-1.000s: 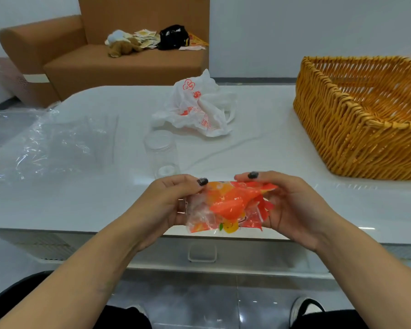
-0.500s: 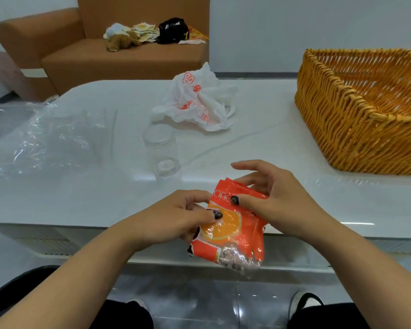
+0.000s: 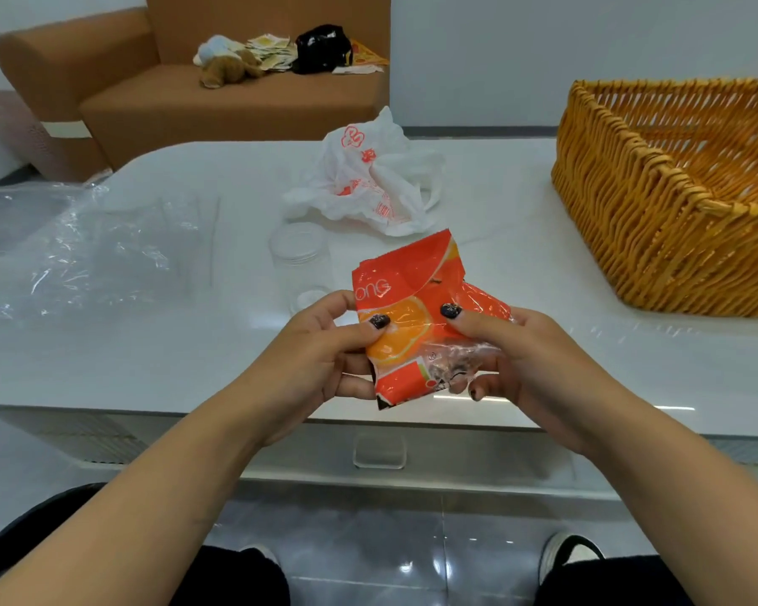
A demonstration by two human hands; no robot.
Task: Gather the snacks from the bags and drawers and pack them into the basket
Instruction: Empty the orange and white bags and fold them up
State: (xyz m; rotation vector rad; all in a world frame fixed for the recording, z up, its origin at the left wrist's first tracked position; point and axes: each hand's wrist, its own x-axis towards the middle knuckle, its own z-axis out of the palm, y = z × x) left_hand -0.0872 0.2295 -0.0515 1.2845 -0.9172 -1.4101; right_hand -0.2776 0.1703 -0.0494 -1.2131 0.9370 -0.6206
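An orange snack packet [image 3: 405, 295] with an orange-slice picture is held upright over the near edge of the white table [image 3: 521, 273]. My left hand [image 3: 320, 365] pinches its left side with thumb on the front. My right hand [image 3: 526, 369] pinches its right side, fingers curled behind it. The wicker basket [image 3: 639, 220] stands at the right of the table, and what I see of its inside is empty. A crumpled white plastic bag [image 3: 368, 177] with red print lies at the table's middle back.
A clear lidded jar [image 3: 298, 255] stands just behind the packet. A large clear plastic bag [image 3: 75, 251] lies on the left. A drawer handle [image 3: 379, 452] shows under the table edge. A brown sofa [image 3: 219, 94] with a soft toy and a black bag stands behind.
The packet was turned from lying sideways to standing upright, and both hands shifted their hold and lifted it slightly toward the table.
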